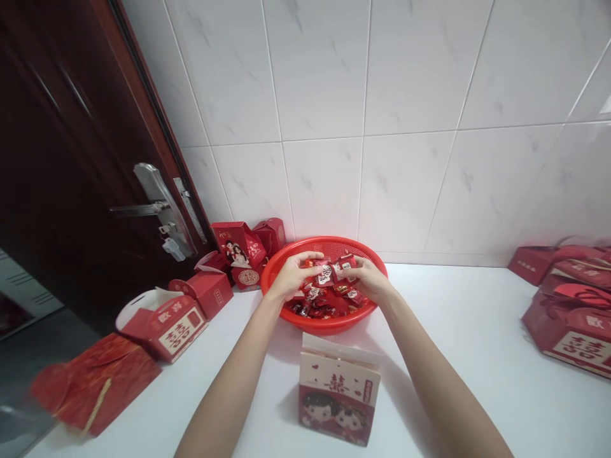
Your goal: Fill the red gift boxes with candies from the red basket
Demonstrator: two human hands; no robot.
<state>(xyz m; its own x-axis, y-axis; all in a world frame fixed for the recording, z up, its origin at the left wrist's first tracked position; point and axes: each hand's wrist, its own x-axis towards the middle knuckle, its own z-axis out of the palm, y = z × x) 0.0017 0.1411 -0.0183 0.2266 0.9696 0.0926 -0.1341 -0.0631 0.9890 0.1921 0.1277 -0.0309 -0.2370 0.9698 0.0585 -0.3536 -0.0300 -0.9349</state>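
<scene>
Both my hands are over a red plastic basket [329, 327] filled with small red wrapped candies [329, 302]. My left hand [296, 277] grips a red candy packet [325, 275] with white-and-black lettering between thumb and fingers. In my right hand [370, 278] is another red wrapped candy [347, 264], pinched close beside the first. Between my forearms, nearer to me, an upright gift box [337, 401] stands on the white table, cream at the top and red below, with two cartoon figures on its front.
Several red gift boxes [176, 324] line the left side, with a red paper bag [105, 381] nearest me. More red boxes [573, 312] stand at the right. A tiled wall [405, 127] rises behind, and a dark door [71, 127] is at the left.
</scene>
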